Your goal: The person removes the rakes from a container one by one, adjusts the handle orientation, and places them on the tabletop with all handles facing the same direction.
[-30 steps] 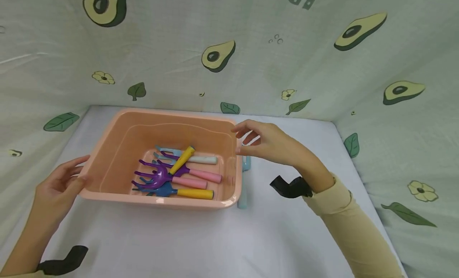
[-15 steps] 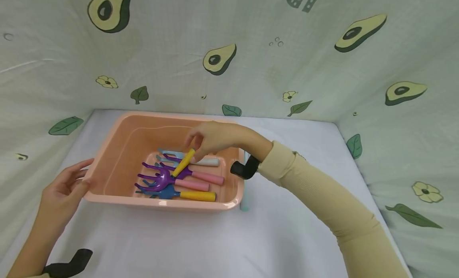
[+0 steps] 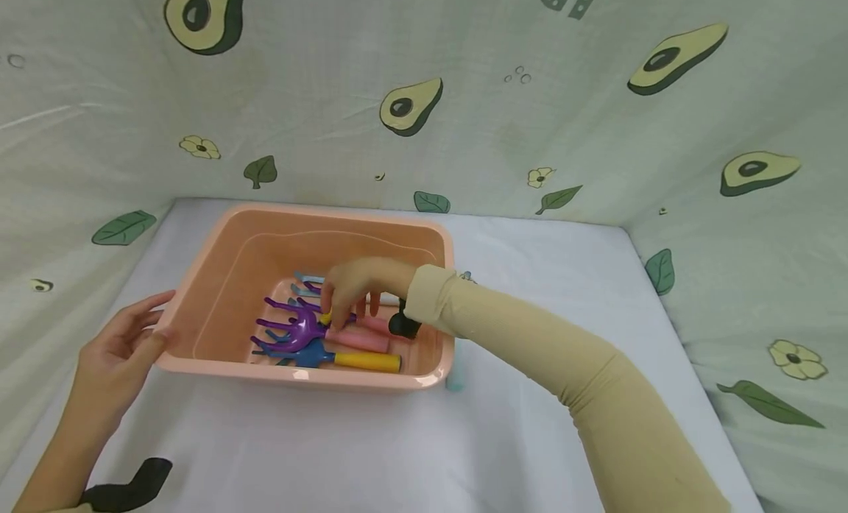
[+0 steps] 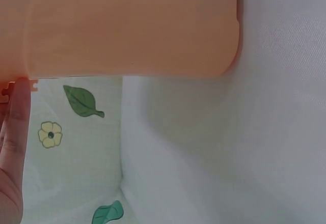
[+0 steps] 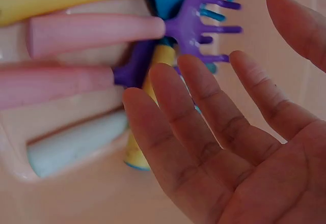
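Inside the peach tub (image 3: 218, 292), the right hand (image 3: 358, 285) hung by a slanted yellow handle (image 5: 135, 148), fingers apart, best closed gently, I judged, while the left hand (image 3: 121, 347) gripped the rim (image 3: 185, 296).

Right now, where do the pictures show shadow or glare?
Head view: small glare on the near rim of the peach plastic basin; left wrist view: soft shadow on the white tablecloth; right wrist view: dim picture, small highlights on the upper purple plastic fork.

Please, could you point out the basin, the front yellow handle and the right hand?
Basin (image 3: 301, 375): head view, front rim.
Front yellow handle (image 3: 367, 361): head view, its middle.
Right hand (image 5: 254, 180): right wrist view, palm near the fingers.
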A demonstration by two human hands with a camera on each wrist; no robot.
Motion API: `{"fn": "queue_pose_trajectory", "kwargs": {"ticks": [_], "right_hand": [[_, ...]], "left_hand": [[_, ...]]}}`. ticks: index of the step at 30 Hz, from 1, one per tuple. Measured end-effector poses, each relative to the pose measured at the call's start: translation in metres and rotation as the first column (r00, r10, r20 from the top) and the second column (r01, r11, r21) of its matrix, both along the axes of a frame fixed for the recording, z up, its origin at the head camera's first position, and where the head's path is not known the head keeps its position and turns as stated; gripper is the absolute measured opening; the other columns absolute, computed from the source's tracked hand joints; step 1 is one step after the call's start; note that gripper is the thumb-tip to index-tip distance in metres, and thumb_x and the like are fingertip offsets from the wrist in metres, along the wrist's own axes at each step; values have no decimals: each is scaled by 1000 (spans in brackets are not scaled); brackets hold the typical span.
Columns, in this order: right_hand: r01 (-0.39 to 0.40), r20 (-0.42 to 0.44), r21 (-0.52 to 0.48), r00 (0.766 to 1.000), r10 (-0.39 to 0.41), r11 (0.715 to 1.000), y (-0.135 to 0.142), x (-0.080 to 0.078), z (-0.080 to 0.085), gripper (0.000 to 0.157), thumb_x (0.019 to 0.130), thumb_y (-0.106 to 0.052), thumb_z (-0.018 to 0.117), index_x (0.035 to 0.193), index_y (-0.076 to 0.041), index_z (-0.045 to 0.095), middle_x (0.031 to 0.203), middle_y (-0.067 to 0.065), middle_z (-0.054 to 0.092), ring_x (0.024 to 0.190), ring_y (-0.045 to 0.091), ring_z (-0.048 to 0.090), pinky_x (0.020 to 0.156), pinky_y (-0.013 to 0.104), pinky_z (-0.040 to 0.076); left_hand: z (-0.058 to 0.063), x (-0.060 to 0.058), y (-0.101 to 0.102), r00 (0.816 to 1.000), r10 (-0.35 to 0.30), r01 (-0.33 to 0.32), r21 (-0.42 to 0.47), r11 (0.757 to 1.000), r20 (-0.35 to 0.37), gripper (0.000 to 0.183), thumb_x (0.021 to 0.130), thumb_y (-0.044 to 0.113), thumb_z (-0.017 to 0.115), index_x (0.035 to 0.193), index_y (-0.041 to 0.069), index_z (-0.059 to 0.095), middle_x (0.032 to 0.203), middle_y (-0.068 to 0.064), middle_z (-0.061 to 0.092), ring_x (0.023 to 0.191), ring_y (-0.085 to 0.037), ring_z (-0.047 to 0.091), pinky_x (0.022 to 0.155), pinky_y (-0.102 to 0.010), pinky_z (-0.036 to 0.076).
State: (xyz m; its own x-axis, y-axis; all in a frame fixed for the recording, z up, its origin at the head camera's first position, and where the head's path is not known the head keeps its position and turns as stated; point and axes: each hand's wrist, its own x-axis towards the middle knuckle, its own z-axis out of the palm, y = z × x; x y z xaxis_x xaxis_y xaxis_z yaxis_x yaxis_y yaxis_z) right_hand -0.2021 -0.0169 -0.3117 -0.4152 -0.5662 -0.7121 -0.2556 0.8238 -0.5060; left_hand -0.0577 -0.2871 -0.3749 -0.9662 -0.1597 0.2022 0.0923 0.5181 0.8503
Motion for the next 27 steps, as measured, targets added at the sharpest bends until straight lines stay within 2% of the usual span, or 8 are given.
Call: {"fn": "queue_pose_trajectory", "kwargs": {"ticks": [5, 7, 14, 17, 20, 23, 25, 27], "right_hand": [[35, 15, 77, 999, -36, 996, -10, 6, -22, 23, 79, -18, 69, 97, -10, 58, 87, 2, 53, 93, 29, 60, 83, 39, 53], [45, 17, 122, 999, -48, 992, -12, 8, -30, 22, 79, -19, 69, 92, -13, 52, 87, 4, 51, 92, 27, 58, 84, 38, 53], [96, -11, 235, 995, -97, 967, -15, 9, -45, 35, 78, -20, 71, 105, -12, 50, 89, 5, 55, 80, 20, 57, 67, 30, 53], [97, 11, 243, 995, -102, 965, -14, 8, -49, 37, 78, -14, 70, 108, -10, 51, 86, 5, 53, 71, 16, 55, 60, 23, 49], [137, 55, 250, 986, -156, 958, -12, 6, -53, 36, 76, -8, 70, 109, -7, 54, 80, 4, 50, 63, 14, 50, 53, 20, 43], [93, 67, 299, 991, -118, 950, -13, 3, -59, 33, 73, 3, 67, 105, -3, 60, 73, 4, 46, 54, 14, 46, 47, 18, 37], [81, 76, 341, 991, -114, 936, -15, 1, -63, 35, 71, 7, 66, 104, -3, 60, 73, 4, 46, 52, 14, 45, 46, 18, 37], [29, 80, 368, 995, -63, 929, -18, -1, -66, 37, 73, 9, 64, 107, -2, 58, 78, 3, 45, 53, 13, 44, 47, 17, 36]], "left_hand": [[1, 0, 1, 1000, -4, 4, 15, 1000, 7, 50, 90, 0, 54, 138, 13, 45, 105, 24, 56, 87, 11, 57, 68, -3, 45], [2, 0, 2, 1000, -6, 6, 20, 1000, 7, 50, 90, 0, 54, 138, 12, 45, 105, 24, 57, 87, 11, 57, 68, -3, 45], [2, 0, 4, 1000, -3, 3, 12, 1000, 7, 50, 90, 0, 55, 137, 12, 45, 105, 25, 57, 88, 11, 57, 68, -4, 46], [2, 0, 3, 1000, 3, -3, 1, 1000, 18, 50, 90, 2, 55, 138, 14, 45, 104, 27, 56, 86, 12, 57, 67, -3, 45], [3, 0, 1, 1000, 7, -7, -6, 1000, 22, 50, 91, 3, 56, 138, 16, 45, 104, 27, 56, 84, 12, 57, 67, -3, 44], [3, -1, 0, 1000, 4, -4, -9, 1000, 27, 50, 91, 4, 55, 138, 16, 45, 104, 27, 56, 84, 12, 57, 67, -3, 44], [2, -1, 0, 999, 4, -4, -9, 1000, 33, 49, 91, 5, 55, 138, 17, 45, 103, 27, 55, 83, 12, 57, 67, -3, 44], [2, -1, -1, 999, 1, 0, -5, 1000, 44, 49, 92, 6, 54, 138, 17, 45, 103, 27, 55, 83, 12, 57, 67, -3, 44]]}}
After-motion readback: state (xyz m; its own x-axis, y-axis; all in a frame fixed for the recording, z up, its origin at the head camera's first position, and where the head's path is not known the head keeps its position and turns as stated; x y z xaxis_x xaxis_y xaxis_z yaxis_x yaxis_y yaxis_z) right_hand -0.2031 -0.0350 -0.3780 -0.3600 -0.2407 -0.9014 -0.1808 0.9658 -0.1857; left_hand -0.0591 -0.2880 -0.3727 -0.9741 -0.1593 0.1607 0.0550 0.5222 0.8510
